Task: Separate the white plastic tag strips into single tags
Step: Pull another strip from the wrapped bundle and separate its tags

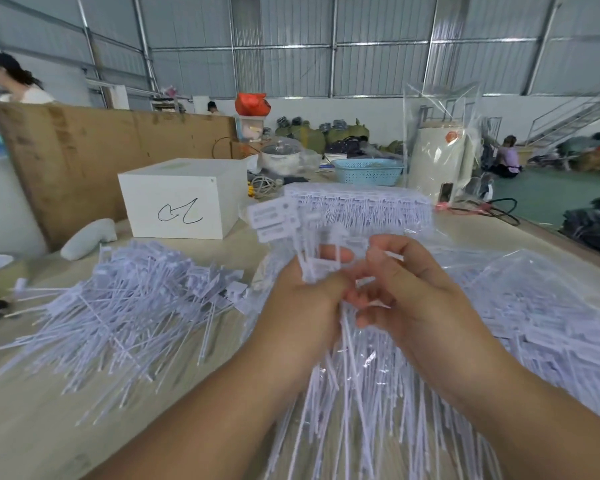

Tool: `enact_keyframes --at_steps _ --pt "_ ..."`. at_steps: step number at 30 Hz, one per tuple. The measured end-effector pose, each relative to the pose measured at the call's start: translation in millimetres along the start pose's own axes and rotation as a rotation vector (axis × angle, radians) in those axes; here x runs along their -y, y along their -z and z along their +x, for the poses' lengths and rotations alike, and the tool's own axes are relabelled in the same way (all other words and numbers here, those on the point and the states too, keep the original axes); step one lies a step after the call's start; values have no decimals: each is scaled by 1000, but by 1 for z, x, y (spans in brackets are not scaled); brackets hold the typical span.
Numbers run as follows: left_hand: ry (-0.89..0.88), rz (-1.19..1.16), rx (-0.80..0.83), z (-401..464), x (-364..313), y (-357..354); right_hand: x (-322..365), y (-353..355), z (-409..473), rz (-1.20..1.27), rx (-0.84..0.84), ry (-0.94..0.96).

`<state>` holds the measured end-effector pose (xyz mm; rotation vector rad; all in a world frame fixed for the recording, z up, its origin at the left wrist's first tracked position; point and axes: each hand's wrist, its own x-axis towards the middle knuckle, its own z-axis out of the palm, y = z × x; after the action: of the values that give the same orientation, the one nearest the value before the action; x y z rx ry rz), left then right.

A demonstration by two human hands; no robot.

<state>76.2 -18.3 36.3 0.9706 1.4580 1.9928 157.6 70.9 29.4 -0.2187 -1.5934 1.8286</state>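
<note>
I see both my left hand (pixel 302 303) and right hand (pixel 409 289) pinching a white strip (pixel 291 220), its flat tags fanned above thin stems.

Left hand (pixel 303 303) and right hand (pixel 409 292) meet, fingers curled, pinching

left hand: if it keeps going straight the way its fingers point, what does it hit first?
Likely the right hand: the left hand points right and up, gripping the tag strip between them. Depth is unclear.

Your left hand (pixel 300 306) and right hand (pixel 413 289) are bare, ringless and ungloved; both forearms show uncovered, with no sleeve, watch or band.
</note>
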Motion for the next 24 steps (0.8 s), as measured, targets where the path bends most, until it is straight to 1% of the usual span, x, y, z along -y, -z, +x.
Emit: enact_keyframes --at_steps 3,5,6,8,11,13,15,17,18,19,21,23,24 --pt "-42 -128 -177 8 -3 7 -10 -8 -3 -148 91 -137" --pt "-95 -114 -254 12 -5 12 -19 -13 -10 -212 283 -180" --pt "-116 -82 -268 13 -5 15 -22 -16 -13 -215 360 -170" --pt "-146 -9 -244 14 -5 17 -26 -19 -17 -230 395 -126" --pt "-150 58 -176 13 -1 14 -26 -18 -12 -341 343 -71" --pt "-130 128 -126 11 5 8 -27 -15 -9 -318 301 -48" --pt "-111 211 -73 5 11 1 -27 -13 -8 -296 213 -54" --pt "-190 372 -49 1 17 -4 -27 -10 -8 -328 155 -21" --pt "-228 428 -29 0 18 -5 -25 -8 -8 -359 157 9" --pt "-239 424 7 -1 19 -4 -21 -5 -8 -404 163 31" --pt "-184 365 93 1 17 5 -11 3 -7 -485 133 48" --pt "-113 353 117 8 12 21 0 13 -4 -510 78 40" --pt "-89 306 107 12 8 27 5 17 -3 -509 54 16"
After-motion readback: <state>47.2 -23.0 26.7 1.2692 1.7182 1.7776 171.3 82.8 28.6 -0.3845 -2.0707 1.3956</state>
